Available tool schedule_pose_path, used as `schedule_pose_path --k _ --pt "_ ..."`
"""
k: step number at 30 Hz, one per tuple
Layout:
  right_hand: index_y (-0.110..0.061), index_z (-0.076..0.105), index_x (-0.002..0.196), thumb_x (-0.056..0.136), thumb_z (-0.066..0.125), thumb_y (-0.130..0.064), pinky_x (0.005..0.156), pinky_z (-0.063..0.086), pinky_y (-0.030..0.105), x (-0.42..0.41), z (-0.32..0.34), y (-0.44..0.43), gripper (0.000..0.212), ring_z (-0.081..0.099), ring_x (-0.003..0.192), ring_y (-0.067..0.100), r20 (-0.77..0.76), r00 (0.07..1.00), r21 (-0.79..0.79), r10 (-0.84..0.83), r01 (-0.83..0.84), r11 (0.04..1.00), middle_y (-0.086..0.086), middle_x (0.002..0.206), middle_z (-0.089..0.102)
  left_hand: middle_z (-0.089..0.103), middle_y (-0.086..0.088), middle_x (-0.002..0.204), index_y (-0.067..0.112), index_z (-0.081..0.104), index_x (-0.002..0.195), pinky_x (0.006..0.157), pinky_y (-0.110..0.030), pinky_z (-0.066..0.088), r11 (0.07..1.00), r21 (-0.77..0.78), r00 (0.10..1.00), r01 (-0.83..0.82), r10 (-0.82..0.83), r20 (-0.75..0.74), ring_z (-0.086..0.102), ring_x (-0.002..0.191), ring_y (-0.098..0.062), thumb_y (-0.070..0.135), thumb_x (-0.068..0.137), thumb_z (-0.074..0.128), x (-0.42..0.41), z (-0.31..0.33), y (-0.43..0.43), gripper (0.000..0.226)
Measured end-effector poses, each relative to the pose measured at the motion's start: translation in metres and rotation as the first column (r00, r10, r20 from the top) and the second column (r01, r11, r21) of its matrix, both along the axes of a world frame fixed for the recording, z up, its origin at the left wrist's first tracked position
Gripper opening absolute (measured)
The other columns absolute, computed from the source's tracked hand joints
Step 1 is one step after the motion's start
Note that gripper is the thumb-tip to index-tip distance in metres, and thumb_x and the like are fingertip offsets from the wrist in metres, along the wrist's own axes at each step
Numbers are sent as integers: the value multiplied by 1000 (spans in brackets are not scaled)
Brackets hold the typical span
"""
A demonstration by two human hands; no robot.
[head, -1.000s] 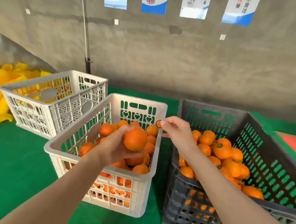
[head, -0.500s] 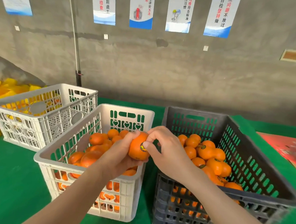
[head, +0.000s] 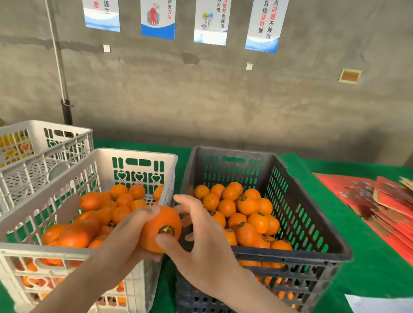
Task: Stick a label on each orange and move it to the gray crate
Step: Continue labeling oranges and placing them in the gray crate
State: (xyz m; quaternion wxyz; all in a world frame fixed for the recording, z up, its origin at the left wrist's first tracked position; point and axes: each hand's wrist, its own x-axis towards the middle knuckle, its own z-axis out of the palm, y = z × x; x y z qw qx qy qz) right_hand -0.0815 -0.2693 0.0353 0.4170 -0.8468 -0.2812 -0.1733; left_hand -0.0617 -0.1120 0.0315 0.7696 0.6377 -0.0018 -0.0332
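A second ago the label was pinched in the right grip, clear of the fruit; half a second ago it was being pressed on. Now the label (head: 166, 230) sits stuck on the orange (head: 158, 220), a small dark disc with a yellow mark whose print is too small to read. The right grip (head: 204, 253) has loosened: its fingers are spread and hold nothing, and only the thumb (head: 164, 242) touches the orange just below the label. The left grip (head: 127, 241) is curled round the orange from the left and carries it, as before. The orange hangs above the right wall of the white crate (head: 138, 154), beside the gray crate (head: 291, 254) but not yet over it. So the sticking looks done for this fruit, and what is left is to carry it rightward and set it among the oranges already labelled (head: 246, 204) in the gray crate. Many unlabelled ones remain in the white crate, so the task as a whole seems well short of finished. Both crates stand on the green bench (head: 375, 268), with red cartons (head: 386, 206) lying to the right. Posters (head: 267, 22) on the wall carry Chinese writing, cut off at the top; "一点问题不放过" and "让习惯符合标准" can be made out, and "事后返工" on the leftmost.
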Motion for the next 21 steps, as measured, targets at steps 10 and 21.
schedule_pose_path --k 10,21 --pt "-44 32 117 66 80 -34 73 39 6 32 30 -64 70 46 100 -3 -30 988 -36 -151 150 988 -16 115 42 73 -2 76 23 67 86 60 -9 50 965 241 954 -105 29 300 68 76 -13 50 97 22 23 4 -70 54" --pt "-14 30 141 73 77 -6 68 47 31 136 -16 -166 83 50 94 22 -470 696 -872 -543 -268 411 7 118 49 61 -3 93 12 55 116 70 -34 43 265 954 899 -138 -370 233 54 86 -20 35 97 50 63 -24 -94 30"
